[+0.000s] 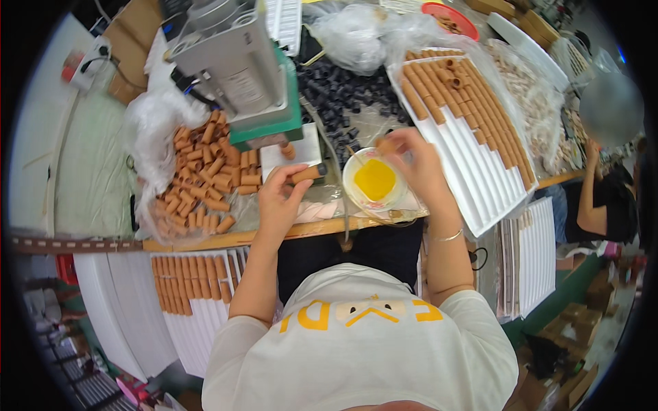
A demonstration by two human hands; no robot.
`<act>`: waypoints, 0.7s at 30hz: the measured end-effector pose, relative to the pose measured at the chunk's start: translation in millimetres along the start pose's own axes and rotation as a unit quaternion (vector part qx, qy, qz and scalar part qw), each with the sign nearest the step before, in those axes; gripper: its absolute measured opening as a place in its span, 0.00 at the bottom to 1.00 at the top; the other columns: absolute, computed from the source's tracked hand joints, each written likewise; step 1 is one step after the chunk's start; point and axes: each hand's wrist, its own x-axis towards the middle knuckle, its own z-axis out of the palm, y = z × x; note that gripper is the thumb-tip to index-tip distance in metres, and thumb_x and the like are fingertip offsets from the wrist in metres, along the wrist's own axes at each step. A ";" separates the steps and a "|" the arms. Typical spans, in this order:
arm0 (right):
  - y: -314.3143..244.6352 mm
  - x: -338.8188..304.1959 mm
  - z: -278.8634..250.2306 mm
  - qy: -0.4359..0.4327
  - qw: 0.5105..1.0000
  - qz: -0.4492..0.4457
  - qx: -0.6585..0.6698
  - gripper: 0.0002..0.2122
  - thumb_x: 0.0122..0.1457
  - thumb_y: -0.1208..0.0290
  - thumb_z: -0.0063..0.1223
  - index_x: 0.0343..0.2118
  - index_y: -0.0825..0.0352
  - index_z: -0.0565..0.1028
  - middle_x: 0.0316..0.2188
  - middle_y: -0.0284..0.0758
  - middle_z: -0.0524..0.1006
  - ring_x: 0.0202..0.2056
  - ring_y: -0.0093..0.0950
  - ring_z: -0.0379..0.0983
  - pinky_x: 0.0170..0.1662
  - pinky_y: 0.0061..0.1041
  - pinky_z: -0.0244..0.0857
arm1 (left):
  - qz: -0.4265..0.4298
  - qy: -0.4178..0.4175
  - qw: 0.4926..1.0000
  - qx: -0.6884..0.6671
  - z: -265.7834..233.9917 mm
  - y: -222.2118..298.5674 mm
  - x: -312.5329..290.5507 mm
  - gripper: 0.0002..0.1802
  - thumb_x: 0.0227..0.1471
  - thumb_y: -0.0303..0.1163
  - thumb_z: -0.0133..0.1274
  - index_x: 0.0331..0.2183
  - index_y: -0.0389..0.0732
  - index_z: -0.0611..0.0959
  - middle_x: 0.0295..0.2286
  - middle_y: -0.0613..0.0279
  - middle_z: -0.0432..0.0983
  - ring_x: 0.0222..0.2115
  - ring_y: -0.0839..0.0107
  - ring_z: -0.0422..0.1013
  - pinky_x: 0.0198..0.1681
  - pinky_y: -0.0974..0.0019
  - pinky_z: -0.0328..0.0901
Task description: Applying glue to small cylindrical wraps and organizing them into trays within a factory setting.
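My left hand (281, 195) pinches a brown tube (305, 175) with a dark cap-like end, held level in front of the grey machine. Over the far right rim of a white bowl (351, 194), my right hand (417, 164) has its fingers closed on a small brown piece (385, 146), partly covered and blurred. Yellow liquid (374, 180) lies in the bowl, and a thin stick (354, 153) leans on its far left rim. Beneath the machine head, another brown tube (288, 151) stands on a pale plate (269, 160).
The grey machine with a green base (267, 127) stands behind my left hand. Loose brown tubes (199, 171) pile up at left, dark small parts (349, 96) behind the bowl. A white ribbed tray (473, 185) holds rows of tubes at right. Someone's arm (588, 188) shows far right.
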 end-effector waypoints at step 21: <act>-40.8 38.1 140.4 -0.061 0.993 -0.063 -0.073 0.14 0.45 0.67 0.65 0.35 0.61 0.75 0.27 0.33 0.76 0.39 0.36 0.69 0.40 0.38 0.56 | 0.037 0.035 0.969 0.240 -33.1 2.2 48.1 0.17 0.46 0.26 0.60 0.38 0.28 0.77 0.34 0.41 0.76 0.39 0.48 0.72 0.44 0.57 0.66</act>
